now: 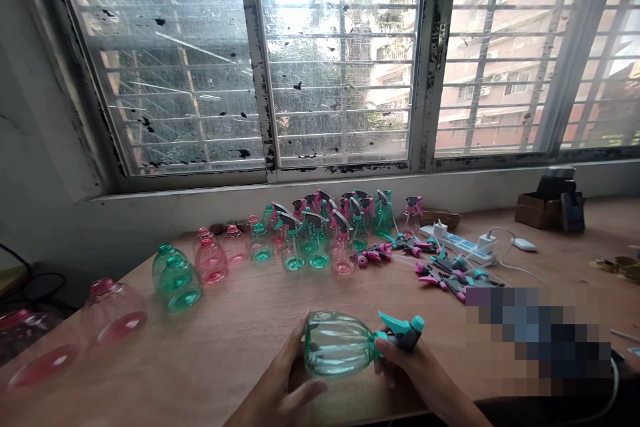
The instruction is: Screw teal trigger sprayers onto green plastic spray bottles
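A clear green spray bottle (340,343) lies on its side between my hands, low over the table's near edge, its base toward the left. My left hand (290,380) is wrapped around the base end, thumb beneath it. At the neck, my right hand (405,363) grips the collar of the teal and grey trigger head (403,332), which sits on the bottle. Some fingers of both hands are hidden behind the bottle. Beyond, to the right, loose pink and teal trigger heads (445,273) lie in a pile.
Open pink bottles (213,260) and green bottles (183,283) line the left side. Several bottles with trigger heads (317,240) stand near the window wall. A power strip (460,243), a brown box (543,207) and a blurred patch (540,340) are on the right.
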Motion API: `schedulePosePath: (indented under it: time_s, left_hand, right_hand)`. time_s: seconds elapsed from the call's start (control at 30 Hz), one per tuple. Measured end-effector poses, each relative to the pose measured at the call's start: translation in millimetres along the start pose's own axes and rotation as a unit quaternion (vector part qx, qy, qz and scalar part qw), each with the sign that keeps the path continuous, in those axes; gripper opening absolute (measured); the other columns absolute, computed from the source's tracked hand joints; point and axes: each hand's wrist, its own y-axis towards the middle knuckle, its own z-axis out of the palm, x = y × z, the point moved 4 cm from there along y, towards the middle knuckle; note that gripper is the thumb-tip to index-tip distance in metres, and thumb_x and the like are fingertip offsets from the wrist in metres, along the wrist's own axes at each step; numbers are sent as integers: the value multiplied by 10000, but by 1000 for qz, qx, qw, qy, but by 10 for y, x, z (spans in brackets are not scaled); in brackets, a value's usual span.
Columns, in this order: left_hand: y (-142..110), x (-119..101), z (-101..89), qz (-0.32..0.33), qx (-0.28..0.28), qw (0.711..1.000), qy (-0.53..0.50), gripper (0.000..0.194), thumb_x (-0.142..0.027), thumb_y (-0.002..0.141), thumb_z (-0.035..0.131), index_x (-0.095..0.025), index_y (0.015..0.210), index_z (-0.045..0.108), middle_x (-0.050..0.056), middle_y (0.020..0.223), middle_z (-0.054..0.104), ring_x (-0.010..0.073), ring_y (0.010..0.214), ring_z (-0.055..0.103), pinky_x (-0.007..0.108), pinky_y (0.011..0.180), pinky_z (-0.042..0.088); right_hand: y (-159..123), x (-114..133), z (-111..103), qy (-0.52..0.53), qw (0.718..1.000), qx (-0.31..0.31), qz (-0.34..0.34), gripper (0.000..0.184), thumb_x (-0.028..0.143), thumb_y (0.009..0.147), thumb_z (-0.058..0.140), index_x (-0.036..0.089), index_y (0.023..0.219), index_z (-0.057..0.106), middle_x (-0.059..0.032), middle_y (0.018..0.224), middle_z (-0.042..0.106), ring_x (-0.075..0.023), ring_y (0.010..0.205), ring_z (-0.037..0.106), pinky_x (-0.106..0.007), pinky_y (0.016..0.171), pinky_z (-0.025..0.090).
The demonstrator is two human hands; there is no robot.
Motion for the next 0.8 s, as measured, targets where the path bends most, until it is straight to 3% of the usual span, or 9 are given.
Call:
schedulePosePath:
  time_s: [0.37,0.53,0.8]
  left_hand:
    - [5,-40,8,4,14,1000,-13,912,-451,892,713,-326,1612,168,78,1686,309,358,1529,305,523,1268,213]
    - [0,-121,30,2,33,999,-41,899,-473,909,684,-314,1616,151,98,1651,380,341,1500,372,521,1256,246]
    - [8,-216,23,7,30,999,-14,879,-461,922,669,-328,1617,148,80,1654,385,335,1529,318,518,1270,208]
  right_hand:
    - [16,-37,-5,-17,1000,16,-4,535,604,768,799,159,1046,696,-20,615,732,-134,440,546,-294,508,398]
    - [4,-21,2,-22,1000,8,-2,545,618,766,790,164,1054,701,-20,619,740,-138,438,550,-297,503,398]
    - [17,-27,4,-15,1000,13,1,532,624,744,807,169,998,701,-19,611,738,-133,437,548,-281,494,406]
